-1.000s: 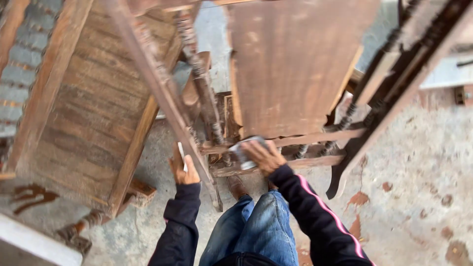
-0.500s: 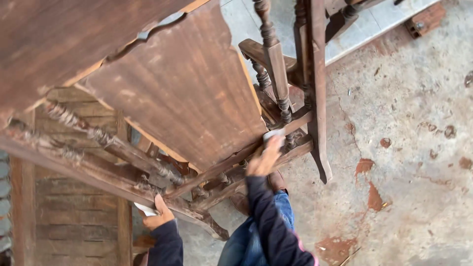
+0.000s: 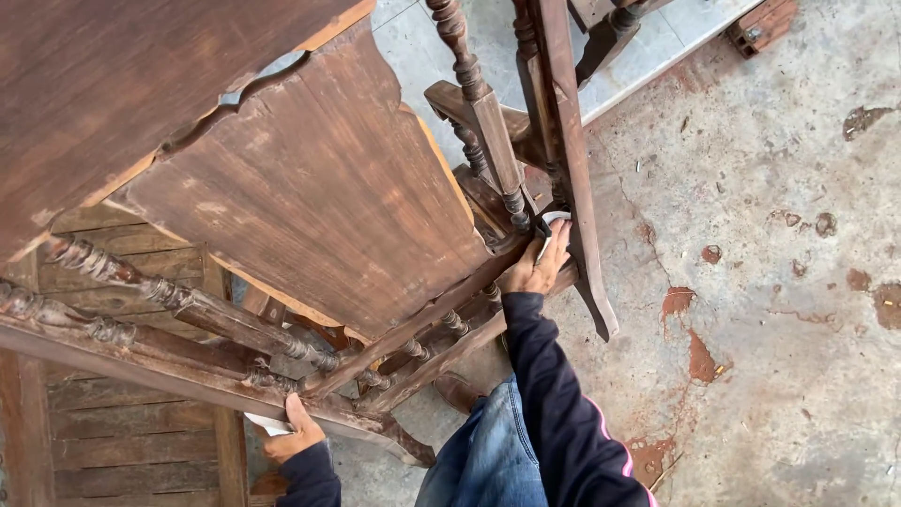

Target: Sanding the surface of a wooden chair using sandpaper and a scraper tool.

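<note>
A dark wooden chair [image 3: 310, 188] with turned spindles lies tipped over in front of me, its seat underside facing up. My left hand [image 3: 293, 432] grips the chair's lower wooden rail at the bottom left, with a pale scrap, perhaps sandpaper [image 3: 266, 424], under the fingers. My right hand [image 3: 537, 265] presses a small pale piece of sandpaper [image 3: 552, 223] against the joint where the cross rail meets the upright leg [image 3: 568, 160]. My dark sleeve with a pink stripe and my blue jeans show at the bottom.
A slatted wooden panel [image 3: 131, 441] lies at the bottom left. Stained concrete floor [image 3: 770, 282] with red-brown patches fills the right. A pale tiled strip [image 3: 657, 56] runs along the top, with a wooden block [image 3: 762, 23] at the top right.
My right hand has slid up and right along the rail to the joint at the upright leg. My left hand has stayed gripping the lower rail. The view shifted slightly.
</note>
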